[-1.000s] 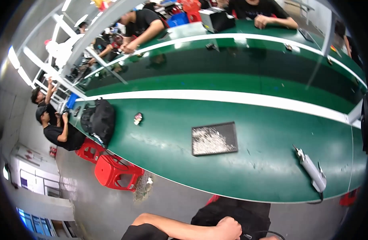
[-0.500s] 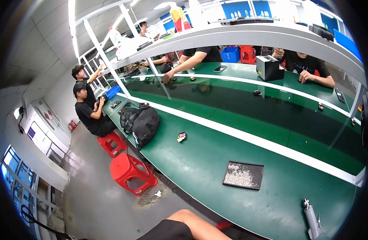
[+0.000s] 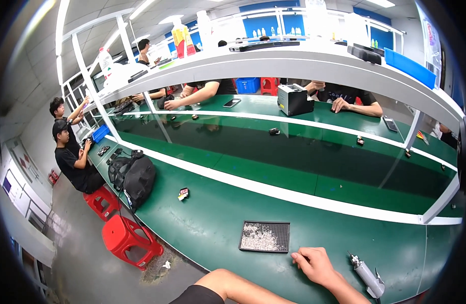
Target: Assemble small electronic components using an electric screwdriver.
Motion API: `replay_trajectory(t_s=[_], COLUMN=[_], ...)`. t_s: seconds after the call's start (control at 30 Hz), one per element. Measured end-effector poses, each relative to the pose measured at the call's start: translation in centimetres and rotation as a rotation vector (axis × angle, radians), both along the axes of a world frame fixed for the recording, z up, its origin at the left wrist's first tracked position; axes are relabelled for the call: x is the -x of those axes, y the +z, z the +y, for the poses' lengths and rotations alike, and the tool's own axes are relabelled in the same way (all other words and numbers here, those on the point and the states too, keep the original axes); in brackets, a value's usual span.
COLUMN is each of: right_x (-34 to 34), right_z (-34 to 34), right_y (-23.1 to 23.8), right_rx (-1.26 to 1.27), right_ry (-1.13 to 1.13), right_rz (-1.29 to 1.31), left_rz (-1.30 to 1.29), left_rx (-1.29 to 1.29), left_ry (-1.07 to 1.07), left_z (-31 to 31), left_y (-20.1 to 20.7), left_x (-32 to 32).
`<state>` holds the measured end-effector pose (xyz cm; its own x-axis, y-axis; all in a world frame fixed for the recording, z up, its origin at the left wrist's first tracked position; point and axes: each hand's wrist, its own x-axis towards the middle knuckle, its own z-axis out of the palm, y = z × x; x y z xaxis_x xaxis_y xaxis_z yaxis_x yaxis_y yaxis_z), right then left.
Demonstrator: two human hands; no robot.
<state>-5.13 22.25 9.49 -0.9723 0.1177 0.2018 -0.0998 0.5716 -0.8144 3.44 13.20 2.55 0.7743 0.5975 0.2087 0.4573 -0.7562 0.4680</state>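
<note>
My right hand [image 3: 316, 266] is over the green table, just right of a black tray [image 3: 284, 238]. Its fingers are curled, with thumb and index close together; anything between them is hidden or too small to make out. Many tiny silvery pieces [image 3: 261, 238] lie heaped over the tray's gridded bottom, mostly on its left side. To the right of the hand lies a grey, lever-handled power screwdriver [image 3: 367, 278], its tip pointing away from me. My bent left arm [image 3: 225, 283] shows at the lower edge, and the left hand is out of the picture.
A black backpack [image 3: 139, 180] and a small black-and-red part [image 3: 183, 193] are on the table [image 3: 212, 228] to the left. Red stools [image 3: 129, 240] stand beside it. A white-edged shelf [image 3: 273, 66] spans above. Across, people sit near a black box-shaped device [image 3: 295, 100].
My right hand has come into view from the lower right, beside the tray. The view has swung to the right, so everything sits further left in the picture.
</note>
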Motion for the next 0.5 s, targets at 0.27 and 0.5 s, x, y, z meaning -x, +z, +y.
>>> replay_trajectory(t_s=[0.27,0.5], right_x=[4.3,4.4], right_z=[2.8,3.3], right_y=[-1.8,-2.1], right_rx=[0.127,0.305], right_ry=[-0.286,-0.297], right_rz=[0.109,0.044], left_rz=[-0.074,-0.002], left_rx=[0.131,0.139], left_ry=[0.010,-0.068], left_z=[-0.1,-0.6], left_y=[-4.4,-5.4], left_x=[-1.2,-0.5])
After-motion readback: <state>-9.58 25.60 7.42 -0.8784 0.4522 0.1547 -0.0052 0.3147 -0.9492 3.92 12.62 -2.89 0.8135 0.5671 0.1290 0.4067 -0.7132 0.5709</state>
